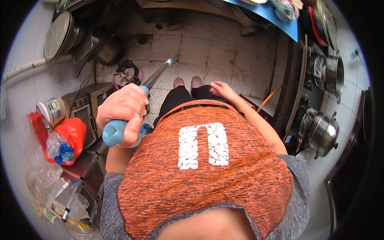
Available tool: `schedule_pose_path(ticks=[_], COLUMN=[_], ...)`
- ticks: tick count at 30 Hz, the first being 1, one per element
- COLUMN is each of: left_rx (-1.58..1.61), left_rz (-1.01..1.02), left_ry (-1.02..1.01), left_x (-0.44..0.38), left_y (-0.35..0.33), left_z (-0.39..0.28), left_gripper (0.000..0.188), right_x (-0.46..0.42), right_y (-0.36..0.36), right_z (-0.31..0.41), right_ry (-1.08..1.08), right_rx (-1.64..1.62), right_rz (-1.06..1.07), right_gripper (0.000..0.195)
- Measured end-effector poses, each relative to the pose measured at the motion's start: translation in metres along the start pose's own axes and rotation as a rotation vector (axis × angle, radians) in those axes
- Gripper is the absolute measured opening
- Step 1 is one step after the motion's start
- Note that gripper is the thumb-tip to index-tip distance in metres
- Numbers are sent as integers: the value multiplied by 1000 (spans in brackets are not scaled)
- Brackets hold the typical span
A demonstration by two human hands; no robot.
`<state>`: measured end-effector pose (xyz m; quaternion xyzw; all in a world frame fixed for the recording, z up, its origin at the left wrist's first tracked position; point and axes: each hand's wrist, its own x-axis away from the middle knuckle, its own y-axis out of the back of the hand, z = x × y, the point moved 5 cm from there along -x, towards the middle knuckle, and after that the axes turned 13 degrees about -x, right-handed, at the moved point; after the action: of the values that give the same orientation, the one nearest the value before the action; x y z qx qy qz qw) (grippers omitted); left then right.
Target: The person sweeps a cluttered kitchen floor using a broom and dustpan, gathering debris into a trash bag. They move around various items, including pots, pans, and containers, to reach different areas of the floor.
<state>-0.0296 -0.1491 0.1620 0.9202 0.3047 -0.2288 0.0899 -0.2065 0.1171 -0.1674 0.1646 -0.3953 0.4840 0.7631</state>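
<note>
My left hand (124,111) is wrapped around the blue plastic grip (115,132) of a long pole, probably a mop or broom handle. The pole's metal shaft (157,73) slants away from me towards the floor, with a light blue joint (169,62) low on it. Whatever sits at its far end is too dim to make out. My right hand (222,90) hangs beside my right thigh, fingers loosely bent, and nothing shows in it. Pale tiles (195,45) cover the floor before my pink shoes (196,81).
A bin with a black liner (127,73) holds rubbish near the shaft. On the left are a metal-fronted appliance (82,111), a red plastic bag (70,135) and a white tub (52,109). Along the right runs a stove counter with a steel pot (322,133) and a pan (334,75).
</note>
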Motion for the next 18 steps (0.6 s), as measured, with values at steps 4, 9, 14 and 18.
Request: schedule_pose_path(ticks=[4,9,14,18], left_rx=[138,263,25,-38], left_rz=[353,911,1111,1236], left_ry=[-17,95,348,398], left_x=[-30,-34,-12,30], left_y=[-70,-159,-209,-251], left_z=[13,48,101,158], left_gripper=[12,17,19,28], right_x=[-17,-48,-51,-44], right_y=[-41,14,120,181], right_z=[23,29,-44,-105], right_ry=[-250,7,118,28], right_rx=[-934,-1600,-1644,-1694], right_rz=[120,-48,-466,-680], right_gripper=[85,35,6,5])
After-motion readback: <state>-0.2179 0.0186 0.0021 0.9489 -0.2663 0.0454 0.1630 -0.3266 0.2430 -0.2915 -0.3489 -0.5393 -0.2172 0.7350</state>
